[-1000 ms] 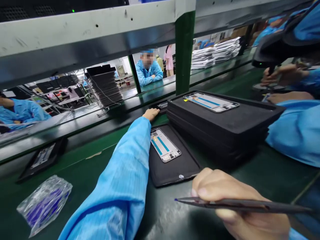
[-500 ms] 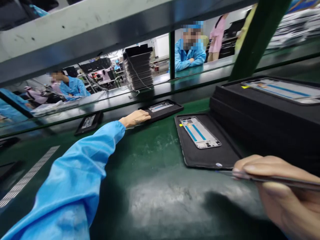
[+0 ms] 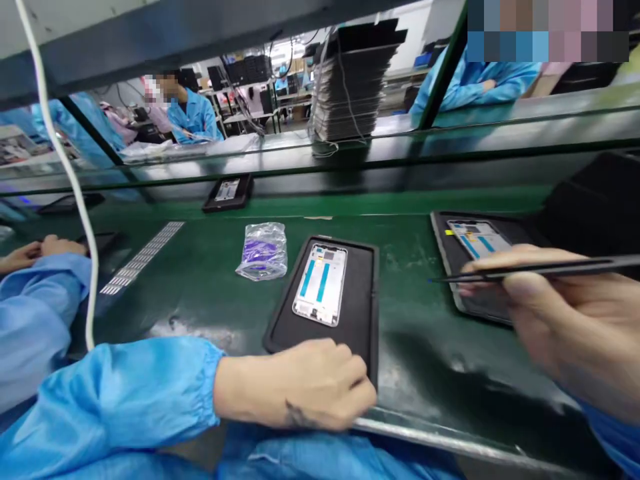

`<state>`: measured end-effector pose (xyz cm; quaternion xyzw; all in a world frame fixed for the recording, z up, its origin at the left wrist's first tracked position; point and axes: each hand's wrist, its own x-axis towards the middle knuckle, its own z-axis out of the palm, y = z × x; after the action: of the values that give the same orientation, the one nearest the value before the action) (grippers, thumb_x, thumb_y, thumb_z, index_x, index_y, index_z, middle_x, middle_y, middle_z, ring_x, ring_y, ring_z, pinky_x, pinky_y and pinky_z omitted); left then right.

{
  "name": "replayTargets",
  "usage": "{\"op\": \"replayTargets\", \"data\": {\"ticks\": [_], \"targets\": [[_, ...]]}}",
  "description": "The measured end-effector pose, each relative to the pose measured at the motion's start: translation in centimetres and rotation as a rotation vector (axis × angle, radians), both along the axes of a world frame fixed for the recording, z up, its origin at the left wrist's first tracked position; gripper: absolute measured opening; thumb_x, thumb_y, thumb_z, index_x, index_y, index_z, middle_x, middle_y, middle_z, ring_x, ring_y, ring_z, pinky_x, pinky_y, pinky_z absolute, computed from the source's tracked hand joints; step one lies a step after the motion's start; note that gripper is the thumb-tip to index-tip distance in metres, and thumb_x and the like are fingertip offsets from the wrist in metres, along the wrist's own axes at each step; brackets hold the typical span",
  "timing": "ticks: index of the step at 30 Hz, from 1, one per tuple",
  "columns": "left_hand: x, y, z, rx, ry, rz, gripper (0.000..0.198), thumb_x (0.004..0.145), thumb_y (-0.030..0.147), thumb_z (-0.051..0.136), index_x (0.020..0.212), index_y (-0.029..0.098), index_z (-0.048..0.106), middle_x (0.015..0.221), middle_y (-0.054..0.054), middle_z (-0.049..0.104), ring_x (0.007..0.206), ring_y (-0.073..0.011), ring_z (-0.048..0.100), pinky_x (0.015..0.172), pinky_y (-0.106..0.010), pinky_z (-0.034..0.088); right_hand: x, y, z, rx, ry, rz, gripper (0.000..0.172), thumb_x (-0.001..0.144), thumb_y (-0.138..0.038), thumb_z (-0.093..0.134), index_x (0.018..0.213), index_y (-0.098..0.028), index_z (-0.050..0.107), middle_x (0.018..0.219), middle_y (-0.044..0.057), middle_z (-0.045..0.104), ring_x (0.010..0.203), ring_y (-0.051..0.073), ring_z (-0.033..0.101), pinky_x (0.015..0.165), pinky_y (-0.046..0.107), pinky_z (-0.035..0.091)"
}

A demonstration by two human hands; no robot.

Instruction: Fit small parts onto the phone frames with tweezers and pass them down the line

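Note:
My left hand [image 3: 305, 383] is closed at the near edge of a black tray [image 3: 363, 320], its curled fingertips hidden against the rim. A silver phone frame [image 3: 320, 283] with two blue strips lies in that tray. In my right hand [image 3: 565, 313] is a pair of dark pointed tweezers [image 3: 550, 269], held level with the tip to the left; a tiny blue bit shows at the tip. Behind that hand, a second black tray [image 3: 465, 293] holds another phone frame [image 3: 473, 239] with a yellow tab, partly covered by my fingers.
A clear plastic bag [image 3: 263, 252] with purple contents lies left of the near tray. Further left are a strip of pale labels [image 3: 145, 257], a white cable [image 3: 70, 173] and a co-worker's hands [image 3: 47, 253]. Another tray [image 3: 229, 192] sits at the back of the green bench.
The tray my left hand touched at the back is now near the front edge, hand still on it. My right hand keeps the tweezers. The view has turned left, showing the plastic bag.

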<state>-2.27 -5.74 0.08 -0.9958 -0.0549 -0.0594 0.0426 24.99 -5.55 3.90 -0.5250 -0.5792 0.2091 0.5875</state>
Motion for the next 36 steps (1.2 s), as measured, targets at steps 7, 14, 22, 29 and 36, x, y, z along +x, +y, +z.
{"op": "replayTargets", "data": {"ticks": [7, 14, 22, 29, 36], "targets": [[-2.5, 1.9, 0.5, -0.081, -0.118, 0.037, 0.021, 0.102, 0.035, 0.052, 0.101, 0.018, 0.063, 0.086, -0.006, 0.058, 0.074, -0.0192, 0.052, 0.061, -0.033, 0.041, -4.8, 5.1, 0.2, -0.136, -0.002, 0.31, 0.025, 0.089, -0.043, 0.069, 0.097, -0.02, 0.075, 0.082, 0.004, 0.072, 0.075, 0.017, 0.069, 0.079, 0.033, 0.052], [-4.5, 4.5, 1.0, -0.121, 0.028, 0.16, 0.011, 0.102, 0.024, 0.052, 0.096, 0.018, 0.059, 0.098, -0.007, 0.058, 0.085, -0.0204, 0.05, 0.064, -0.032, 0.043, -6.0, 7.2, -0.4, -0.229, -0.034, 0.306, 0.024, 0.09, -0.042, 0.068, 0.098, -0.019, 0.074, 0.077, 0.003, 0.073, 0.075, 0.016, 0.069, 0.08, 0.03, 0.051], [-3.2, 2.2, 0.2, -0.103, -0.111, 0.072, 0.024, 0.101, 0.01, 0.038, 0.087, 0.015, 0.056, 0.086, -0.006, 0.05, 0.08, -0.0197, 0.047, 0.045, -0.031, 0.031, -7.8, 8.9, -1.7, -0.29, -0.073, 0.352, 0.03, 0.084, -0.049, 0.071, 0.094, -0.021, 0.074, 0.081, 0.003, 0.074, 0.077, 0.019, 0.071, 0.077, 0.032, 0.054], [-4.1, 1.9, 3.7, -0.102, -0.056, 0.131, 0.015, 0.1, 0.017, 0.046, 0.086, 0.016, 0.051, 0.085, -0.004, 0.047, 0.075, -0.0174, 0.046, 0.048, -0.029, 0.036, -8.0, 9.4, -2.4, -0.298, -0.172, 0.467, 0.029, 0.086, -0.051, 0.067, 0.093, -0.024, 0.072, 0.09, 0.003, 0.074, 0.083, 0.023, 0.072, 0.078, 0.038, 0.058], [-3.9, 1.9, 4.6, -0.16, -0.034, 0.089, 0.012, 0.097, 0.018, 0.052, 0.085, 0.015, 0.052, 0.08, -0.003, 0.046, 0.069, -0.0168, 0.045, 0.052, -0.029, 0.04, -7.5, 9.1, -3.5, -0.205, -0.373, 0.449, 0.022, 0.092, -0.043, 0.061, 0.096, -0.025, 0.072, 0.099, 0.003, 0.074, 0.092, 0.025, 0.071, 0.085, 0.04, 0.057]]}}
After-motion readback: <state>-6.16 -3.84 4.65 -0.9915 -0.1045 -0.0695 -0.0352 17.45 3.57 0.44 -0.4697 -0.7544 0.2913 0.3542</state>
